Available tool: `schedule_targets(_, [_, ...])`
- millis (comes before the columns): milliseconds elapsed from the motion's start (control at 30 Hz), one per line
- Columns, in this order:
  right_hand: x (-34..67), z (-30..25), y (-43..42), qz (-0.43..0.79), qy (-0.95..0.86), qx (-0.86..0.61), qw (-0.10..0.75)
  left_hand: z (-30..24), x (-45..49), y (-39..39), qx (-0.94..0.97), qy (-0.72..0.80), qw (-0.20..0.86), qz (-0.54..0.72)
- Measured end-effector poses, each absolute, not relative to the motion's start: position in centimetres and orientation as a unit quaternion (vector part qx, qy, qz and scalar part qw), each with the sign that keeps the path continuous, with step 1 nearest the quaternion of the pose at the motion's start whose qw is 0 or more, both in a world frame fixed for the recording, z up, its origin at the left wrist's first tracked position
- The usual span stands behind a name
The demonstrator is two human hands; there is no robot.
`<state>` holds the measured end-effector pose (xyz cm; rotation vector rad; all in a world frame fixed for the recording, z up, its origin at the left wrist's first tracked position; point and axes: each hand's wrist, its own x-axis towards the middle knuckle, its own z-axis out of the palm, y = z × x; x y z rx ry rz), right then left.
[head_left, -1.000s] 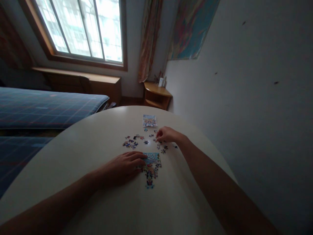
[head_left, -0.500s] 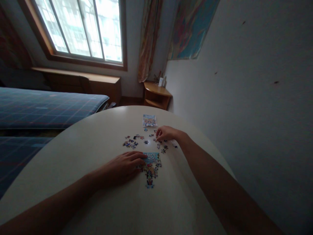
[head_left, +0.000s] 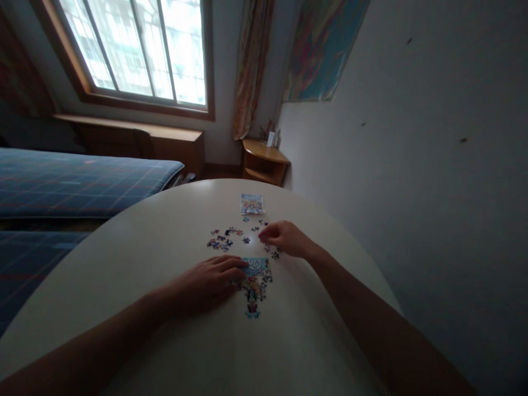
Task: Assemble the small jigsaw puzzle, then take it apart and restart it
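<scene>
My left hand (head_left: 216, 278) lies flat on the table, fingers stretched out. Its fingertips rest on the left edge of a partly assembled jigsaw puzzle (head_left: 256, 283), which has a light-blue top with lettering and a narrow strip reaching down. Among the loose pieces just beyond it, my right hand (head_left: 282, 237) is low over the table with thumb and fingers pinched together. Whatever is between those fingertips is too small to make out. Loose puzzle pieces (head_left: 220, 242) lie in a cluster to the left, and a few more pieces (head_left: 275, 254) show beneath my right hand.
A small printed picture sheet (head_left: 252, 204) lies behind the pieces on the round white table (head_left: 165, 231). A wall (head_left: 396, 165) runs close on the right. To the left is a bed with a plaid cover (head_left: 82, 181), and a corner shelf (head_left: 266, 151) stands behind.
My right hand has moved slightly toward me, its fingertips a little left, and now covers pieces that showed before. My left hand stays in place on the puzzle.
</scene>
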<state>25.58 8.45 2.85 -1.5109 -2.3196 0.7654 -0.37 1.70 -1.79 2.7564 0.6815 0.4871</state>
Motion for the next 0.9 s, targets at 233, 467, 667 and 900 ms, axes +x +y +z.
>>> schedule_targets(233, [25.6, 1.8, 1.4, 0.312, -0.791, -0.473, 0.232, -1.9, -0.4, 1.8, 0.948, 0.228, 0.128, 0.184])
schedule_targets(467, [25.2, 0.9, 0.5, 0.294, -0.806, -0.461, 0.228, -1.7, -0.3, 1.7, 0.948, 0.23, 0.117, 0.184])
schedule_targets(667, [25.4, 0.5, 0.5, 0.282, -0.822, -0.433, 0.239, -1.8, -0.3, 1.7, 0.95, 0.23, 0.113, 0.18])
schedule_targets(900, [25.4, 0.1, 0.8, 0.253, -0.833, -0.426, 0.244, -1.6, -0.4, 1.6, 0.949, 0.23, 0.123, 0.177])
